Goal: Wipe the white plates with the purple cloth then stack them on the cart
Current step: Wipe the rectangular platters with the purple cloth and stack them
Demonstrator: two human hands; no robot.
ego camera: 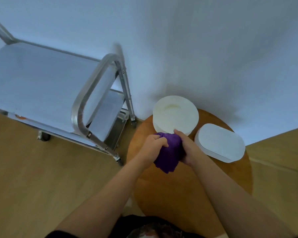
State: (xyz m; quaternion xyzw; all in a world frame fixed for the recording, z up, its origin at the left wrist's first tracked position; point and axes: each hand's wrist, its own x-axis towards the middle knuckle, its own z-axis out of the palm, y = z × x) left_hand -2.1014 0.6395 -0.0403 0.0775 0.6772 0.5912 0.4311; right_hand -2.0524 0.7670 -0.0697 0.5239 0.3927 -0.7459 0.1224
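Both hands, left [154, 145] and right [186, 148], curl their fingers round the cloth [169, 152]; the plates [175, 114] just beyond the fingertips could get knocked.

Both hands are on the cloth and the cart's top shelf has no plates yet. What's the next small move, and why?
Probably free the right hand to lift the top plate off the round stack while the left hand keeps the purple cloth. Both hands grip the bunched cloth, and nothing is being wiped yet.
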